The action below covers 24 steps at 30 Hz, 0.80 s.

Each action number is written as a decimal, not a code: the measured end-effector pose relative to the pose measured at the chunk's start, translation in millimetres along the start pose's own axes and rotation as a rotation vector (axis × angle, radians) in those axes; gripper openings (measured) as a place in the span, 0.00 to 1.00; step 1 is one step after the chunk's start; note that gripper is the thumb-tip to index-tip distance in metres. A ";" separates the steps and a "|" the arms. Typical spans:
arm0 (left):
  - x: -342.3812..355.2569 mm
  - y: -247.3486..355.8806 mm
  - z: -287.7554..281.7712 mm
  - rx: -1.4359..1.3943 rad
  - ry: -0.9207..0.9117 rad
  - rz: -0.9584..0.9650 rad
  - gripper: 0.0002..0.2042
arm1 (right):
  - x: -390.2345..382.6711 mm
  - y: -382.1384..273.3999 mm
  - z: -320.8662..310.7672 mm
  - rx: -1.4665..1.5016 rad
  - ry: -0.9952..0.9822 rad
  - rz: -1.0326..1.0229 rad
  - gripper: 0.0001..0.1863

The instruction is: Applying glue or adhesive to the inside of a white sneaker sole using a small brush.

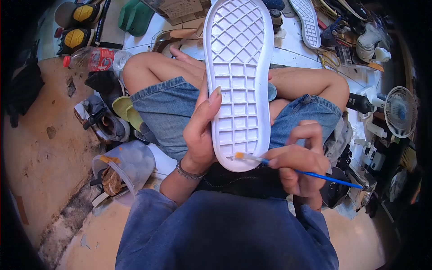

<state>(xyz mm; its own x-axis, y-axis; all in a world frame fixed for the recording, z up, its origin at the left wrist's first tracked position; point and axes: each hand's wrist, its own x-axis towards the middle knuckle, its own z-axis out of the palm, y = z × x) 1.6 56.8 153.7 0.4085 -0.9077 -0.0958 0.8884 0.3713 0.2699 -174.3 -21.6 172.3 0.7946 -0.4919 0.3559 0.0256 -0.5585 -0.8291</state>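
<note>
A white shoe sole [240,96] with a raised grid of ribs stands lengthwise before me, its grid side facing up. My left hand [201,128] is closed around its left edge, thumb on the near-left rim and the other fingers hidden beneath. In my right hand [300,157] I pinch a thin paintbrush [330,179] with a blue handle. Its orange-tan bristles touch or hover just over the grid cells at the sole's near end; I cannot tell which.
On the left lie a plastic bottle [96,59], a dark shoe [108,125] and a tipped clear bucket [128,164]. A second white sole [307,22] and yellow-handled scissors [330,60] are at the far right. A small fan [399,111] stands at the right.
</note>
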 end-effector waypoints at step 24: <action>-7.1 7.4 -10.0 0.506 0.047 -0.125 0.29 | 25.1 -28.6 -9.5 -0.248 -0.196 -0.158 0.12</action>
<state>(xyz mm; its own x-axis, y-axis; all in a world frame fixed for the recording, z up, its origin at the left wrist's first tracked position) 7.4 68.0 146.9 0.3250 -0.9249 -0.1972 0.7233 0.1088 0.6819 -160.9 -24.3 209.0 0.8944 -0.2627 0.3619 0.0281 -0.7746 -0.6319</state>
